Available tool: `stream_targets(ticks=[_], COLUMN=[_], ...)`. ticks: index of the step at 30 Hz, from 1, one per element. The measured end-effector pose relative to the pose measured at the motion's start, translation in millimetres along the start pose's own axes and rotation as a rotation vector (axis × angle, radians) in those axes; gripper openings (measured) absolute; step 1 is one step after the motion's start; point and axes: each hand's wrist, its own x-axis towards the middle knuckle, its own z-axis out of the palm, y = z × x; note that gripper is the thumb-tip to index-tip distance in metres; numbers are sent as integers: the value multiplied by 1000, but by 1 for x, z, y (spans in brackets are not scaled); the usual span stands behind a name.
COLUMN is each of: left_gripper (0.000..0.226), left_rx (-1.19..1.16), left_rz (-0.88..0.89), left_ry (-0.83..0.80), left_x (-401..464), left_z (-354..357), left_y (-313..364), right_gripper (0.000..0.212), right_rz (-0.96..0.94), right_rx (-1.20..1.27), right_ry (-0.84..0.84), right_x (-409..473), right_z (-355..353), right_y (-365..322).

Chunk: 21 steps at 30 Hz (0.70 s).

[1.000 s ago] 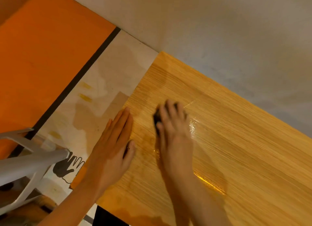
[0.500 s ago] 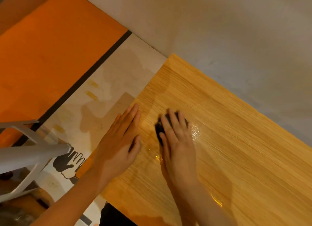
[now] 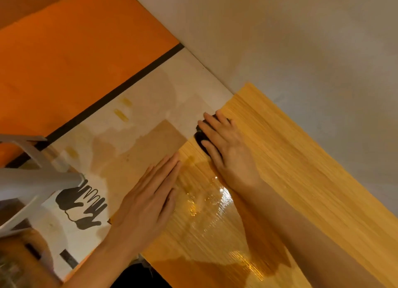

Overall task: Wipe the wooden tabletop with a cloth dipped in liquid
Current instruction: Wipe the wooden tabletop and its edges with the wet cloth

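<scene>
Head view, looking down on a light wooden-grain surface (image 3: 301, 180) that runs from centre frame out to 4 o'clock, its far long edge against a pale grey wall (image 3: 280, 40). Right hand (image 3: 228, 156) sits palm-down at the surface's left edge, about 12 o'clock from frame centre, fingers straight and pressing flat on a small dark cloth (image 3: 200, 137); only the cloth's left side shows from under the fingers, partly overhanging the surface edge. Cannot tell how the cloth is folded. Left hand (image 3: 150, 199) lies flat at 7 o'clock from the right hand, fingers straight and together, pointing to 1 o'clock, palm across the surface's left edge, holding nothing. The hands are near each other but apart, not touching. Glossy wet streak (image 3: 206, 199) on the wood between the two wrists, with more sheen at 5 o'clock near the bottom edge (image 3: 247, 264). Floor left of the surface: pale beige floor panel (image 3: 150, 107) with yellowish smudges, a black stripe (image 3: 120, 94), then an orange floor area (image 3: 75, 51) out to 10 o'clock. Black hand-shaped prints (image 3: 84, 208) on the pale panel at 8 o'clock. White plastic chair frame (image 3: 28, 180) at 9 o'clock, blurred.
</scene>
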Motion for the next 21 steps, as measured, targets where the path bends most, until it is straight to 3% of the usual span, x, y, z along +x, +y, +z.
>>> stream_targets(ticks=[2,6,10,21], left_gripper=[54,52,53,53], left_rx=[22,29,48,33], left_rz=[-3,-22,-25,-7], left_ry=[-4,-2,-10,10], left_x=[0,2,-1,2], left_z=[4,5,4,8], left_y=[-2,0,1,2], right_gripper=[42,40,40,46], right_rz=[-69,197,301,-75], right_rx=[-45,-74,-72,-280], right_ry=[-61,11,7,-53], right_x=[23,95,112,88], right_z=[-17,-50,-46,-27], right_y=[30,97,100,54])
